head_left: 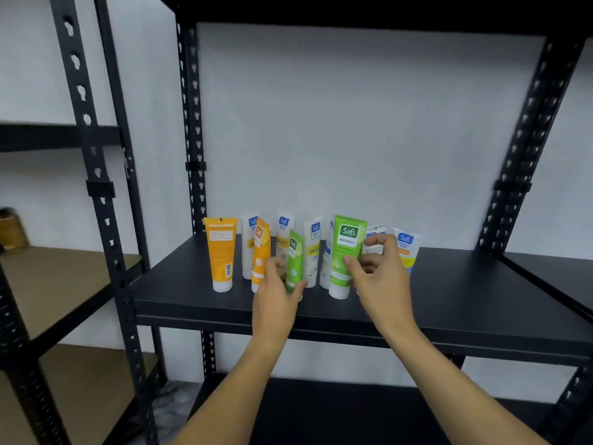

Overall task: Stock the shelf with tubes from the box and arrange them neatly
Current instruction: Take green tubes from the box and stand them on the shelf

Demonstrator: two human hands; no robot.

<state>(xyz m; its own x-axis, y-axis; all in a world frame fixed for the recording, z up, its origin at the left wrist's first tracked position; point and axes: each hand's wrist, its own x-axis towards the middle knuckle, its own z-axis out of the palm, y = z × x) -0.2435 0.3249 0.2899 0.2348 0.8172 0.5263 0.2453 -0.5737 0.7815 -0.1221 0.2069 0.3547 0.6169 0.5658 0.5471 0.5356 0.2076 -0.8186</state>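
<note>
Several tubes stand cap-down in a loose cluster on the black shelf board [449,293]. My left hand [277,297] grips a small green tube [294,261], tilted slightly, next to a leaning orange tube [260,252]. My right hand [377,271] holds a larger green Safi Naturals tube [345,252] with thumb in front and fingers behind. An orange tube [221,252] stands at the left end with its back label facing me. White tubes [313,248] stand behind, and a white-and-blue tube [407,245] is at the right end. The box is out of view.
Black slotted uprights [192,123] frame the shelf bay; the right upright [526,139] leans in view. The shelf board extends bare to the right of the tubes. A neighbouring rack with brown boards [64,277] stands on the left, with a brownish jar [11,229] on it.
</note>
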